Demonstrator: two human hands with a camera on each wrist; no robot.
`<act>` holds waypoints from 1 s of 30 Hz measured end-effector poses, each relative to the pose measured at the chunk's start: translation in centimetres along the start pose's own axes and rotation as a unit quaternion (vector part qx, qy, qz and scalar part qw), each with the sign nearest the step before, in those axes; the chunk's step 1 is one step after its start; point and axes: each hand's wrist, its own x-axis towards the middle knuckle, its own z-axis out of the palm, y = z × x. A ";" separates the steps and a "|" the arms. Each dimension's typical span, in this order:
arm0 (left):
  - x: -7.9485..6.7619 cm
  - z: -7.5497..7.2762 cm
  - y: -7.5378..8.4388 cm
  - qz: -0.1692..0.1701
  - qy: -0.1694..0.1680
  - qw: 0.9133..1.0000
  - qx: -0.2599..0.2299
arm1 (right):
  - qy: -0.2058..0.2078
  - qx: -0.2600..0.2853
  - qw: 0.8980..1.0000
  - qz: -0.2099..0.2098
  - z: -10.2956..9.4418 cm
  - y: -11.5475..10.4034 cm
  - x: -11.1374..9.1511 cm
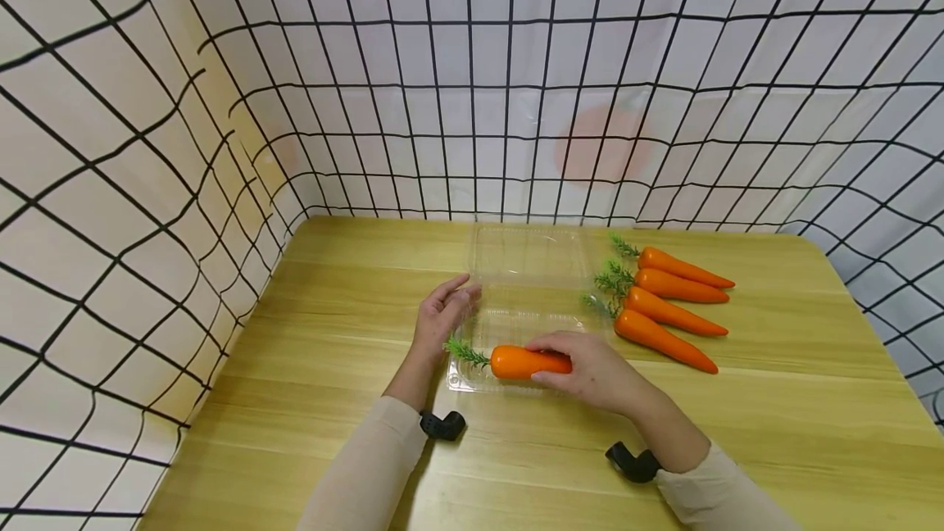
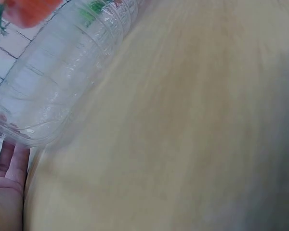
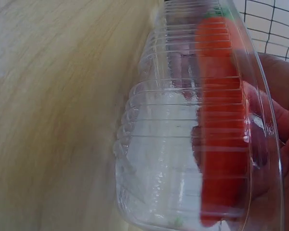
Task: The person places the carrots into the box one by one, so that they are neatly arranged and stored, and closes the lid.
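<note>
My right hand (image 1: pixel 596 372) grips an orange carrot (image 1: pixel 514 362) with green leaves, its fingers and thumb on either side of the thicker body. The carrot lies crosswise over the front tray of a clear plastic clamshell box (image 1: pixel 462 382), leaves pointing left. Through the box's ribbed wall (image 3: pixel 149 144) in the right wrist view, the carrot (image 3: pixel 222 120) shows red-orange. At the box's left side is my left hand (image 1: pixel 442 316). Its fingers look loosely extended against the rim in the left wrist view, where only part of the hand (image 2: pixel 8 192) shows.
The box's transparent lid (image 1: pixel 531 255) lies folded back behind the tray. Several more carrots (image 1: pixel 667 340) lie side by side on the right, leaves toward the box. Black wire mesh (image 1: pixel 487 105) encloses the wooden table (image 1: pixel 317 334) at the back and sides.
</note>
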 end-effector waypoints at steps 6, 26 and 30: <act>0.0 -0.1 0.0 -0.004 -0.001 1.000 0.013 | -0.030 0.006 0.999 0.019 0.1 0.0 0.3; 0.0 0.1 0.0 0.003 -0.010 1.000 0.007 | -0.067 0.047 0.996 0.047 0.0 -0.1 0.7; 0.0 0.0 0.0 0.004 -0.006 1.000 0.008 | -0.057 0.055 0.996 0.047 -0.1 -0.2 0.5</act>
